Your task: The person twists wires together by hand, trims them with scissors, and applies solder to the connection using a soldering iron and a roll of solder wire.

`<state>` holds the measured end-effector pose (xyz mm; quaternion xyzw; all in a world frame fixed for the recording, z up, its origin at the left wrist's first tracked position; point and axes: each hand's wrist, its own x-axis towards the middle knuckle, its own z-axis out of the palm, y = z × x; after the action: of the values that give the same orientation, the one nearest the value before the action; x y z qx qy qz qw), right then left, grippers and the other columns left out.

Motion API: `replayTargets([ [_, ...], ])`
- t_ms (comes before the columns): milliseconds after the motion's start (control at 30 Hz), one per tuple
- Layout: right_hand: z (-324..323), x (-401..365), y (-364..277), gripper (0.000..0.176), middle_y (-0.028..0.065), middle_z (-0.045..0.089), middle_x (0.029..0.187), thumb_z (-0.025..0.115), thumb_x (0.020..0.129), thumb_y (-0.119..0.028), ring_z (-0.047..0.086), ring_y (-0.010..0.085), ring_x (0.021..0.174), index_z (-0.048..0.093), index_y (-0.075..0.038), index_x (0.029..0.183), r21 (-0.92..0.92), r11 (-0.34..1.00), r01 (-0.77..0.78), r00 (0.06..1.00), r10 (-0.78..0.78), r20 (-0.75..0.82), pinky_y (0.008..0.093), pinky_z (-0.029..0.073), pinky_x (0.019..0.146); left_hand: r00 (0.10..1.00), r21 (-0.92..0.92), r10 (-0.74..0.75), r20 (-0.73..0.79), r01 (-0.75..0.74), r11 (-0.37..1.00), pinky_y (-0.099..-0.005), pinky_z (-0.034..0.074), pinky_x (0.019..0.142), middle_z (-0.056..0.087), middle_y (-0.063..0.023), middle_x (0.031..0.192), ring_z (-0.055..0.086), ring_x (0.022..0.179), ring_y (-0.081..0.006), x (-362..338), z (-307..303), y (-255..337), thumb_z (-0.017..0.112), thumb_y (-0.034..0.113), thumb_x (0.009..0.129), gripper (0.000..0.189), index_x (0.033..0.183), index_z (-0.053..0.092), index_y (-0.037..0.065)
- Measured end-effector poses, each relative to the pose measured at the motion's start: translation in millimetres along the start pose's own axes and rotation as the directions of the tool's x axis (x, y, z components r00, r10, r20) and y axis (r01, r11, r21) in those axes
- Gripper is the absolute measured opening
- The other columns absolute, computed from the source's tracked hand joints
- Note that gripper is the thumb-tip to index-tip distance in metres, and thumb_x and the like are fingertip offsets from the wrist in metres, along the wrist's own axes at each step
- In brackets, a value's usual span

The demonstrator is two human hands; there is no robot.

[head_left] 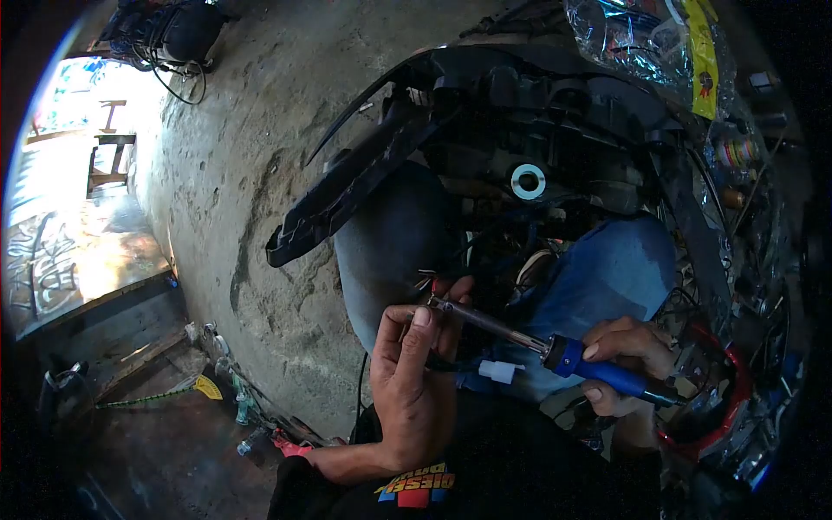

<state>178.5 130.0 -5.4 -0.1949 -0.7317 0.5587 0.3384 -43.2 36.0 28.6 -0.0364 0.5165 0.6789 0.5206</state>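
Observation:
My right hand (628,355) is closed around the blue handle of a soldering iron (598,371). Its metal barrel slants up and left, and the tip ends right at the fingertips of my left hand (412,351). Thumb and fingers of that left hand pinch thin wires (435,284), one of them red, with loose ends sticking up. A white plastic connector (501,372) hangs just below the iron's barrel, beside my left hand. Beyond both hands, a large black plastic housing (563,104) lies across my knees, with a silver ring (528,181) in its middle.
Rough concrete (260,173) extends at the left, with a bright opening past it. At the right lie a red-edged part (737,381) and cluttered small items. Clear plastic packaging with a yellow strip (702,65) sits at the upper right.

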Motion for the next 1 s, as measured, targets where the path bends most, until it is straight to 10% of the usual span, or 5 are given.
replayTargets([
  [200,1.0,2.5,0.4,0.035,0.0128,0.061,0.081,0.079,0.082,-0.017,0.063,0.0171,0.065,0.059,0.004,0.101,-0.013,1.000,0.020,1.000,-0.020,-0.007,0.0281,0.053,0.058,0.998,0.017,-0.021,-0.063,0.022,1.000,-0.0434,0.034,0.116,0.061,-0.0147,0.101,0.053,0.129,-0.0316,-2.0,9.9,4.1,0.056,0.015,0.101,0.013,0.103,0.053,0.002],
  [500,2.9,1.9,-2.6,0.035,0.0126,0.063,0.080,0.079,0.082,-0.021,0.065,0.0177,0.064,0.060,0.003,0.099,-0.059,0.998,-0.016,0.999,0.013,-0.045,0.0286,0.054,0.057,0.999,0.031,-0.020,-0.035,0.021,0.999,-0.0417,0.039,0.111,0.062,-0.0213,0.119,0.053,0.130,-0.0302,-2.1,4.8,3.9,0.054,0.014,0.102,0.013,0.106,0.053,0.002],
  [1000,4.7,2.1,-2.8,0.034,0.0114,0.064,0.079,0.080,0.081,-0.020,0.067,0.0175,0.065,0.062,0.003,0.099,-0.060,0.998,-0.030,0.997,0.026,-0.071,0.0265,0.053,0.056,1.000,0.008,0.006,-0.014,-0.006,1.000,-0.0361,0.041,0.100,0.060,-0.0112,0.095,0.056,0.119,-0.0242,-0.9,1.7,0.4,0.057,0.013,0.101,0.011,0.103,0.054,0.003],
])
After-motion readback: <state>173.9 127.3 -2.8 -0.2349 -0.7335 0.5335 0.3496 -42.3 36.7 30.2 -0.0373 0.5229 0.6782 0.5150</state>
